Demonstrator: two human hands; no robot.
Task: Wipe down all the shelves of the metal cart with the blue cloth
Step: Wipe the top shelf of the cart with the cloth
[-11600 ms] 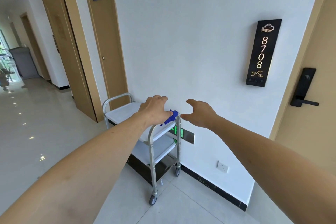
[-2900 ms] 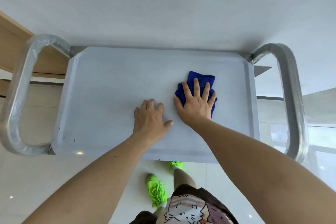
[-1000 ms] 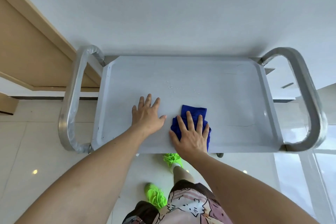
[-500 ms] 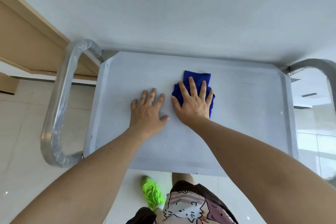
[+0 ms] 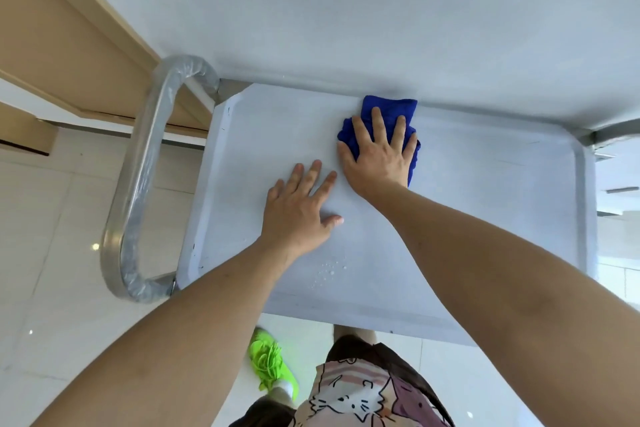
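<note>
— Blue cloth (image 5: 388, 111)?
— Bunched under the right hand (image 5: 379, 152), fingers straight and spread, pressing flat, not clamped round. Pushed out ahead of the wrist to the far rim of the top shelf (image 5: 485, 204), right against the wall (image 5: 346, 10).
— Left hand (image 5: 299, 211)?
— Just beside the right and nearer the body, touching no cloth. Laid flat on the bare shelf, fingers apart and straight, bracing only.
— Step in hand?
— Judged as wiping the top shelf, at the far end of a stroke. Well short of finished overall: lower shelves out of sight here.
— Next move?
— Probably drawing the cloth back toward the body, keeping even pressure, then shifting sideways to the strips beyond either hand. Worth catching the water droplets (image 5: 329, 272) sitting behind the left wrist, near the front edge.
— Count?
— One cloth. Two hands. One shelf visible. One handle (image 5: 138, 184) fully seen, out past the left hand, wrapped in clear film; only a sliver of a second at the far right corner, beyond the right hand. One green shoe (image 5: 272, 366) below, on the tiled floor (image 5: 52, 253).
— Risks?
— Cart possibly rolling under the push; hence the bracing palm, likely.
</note>
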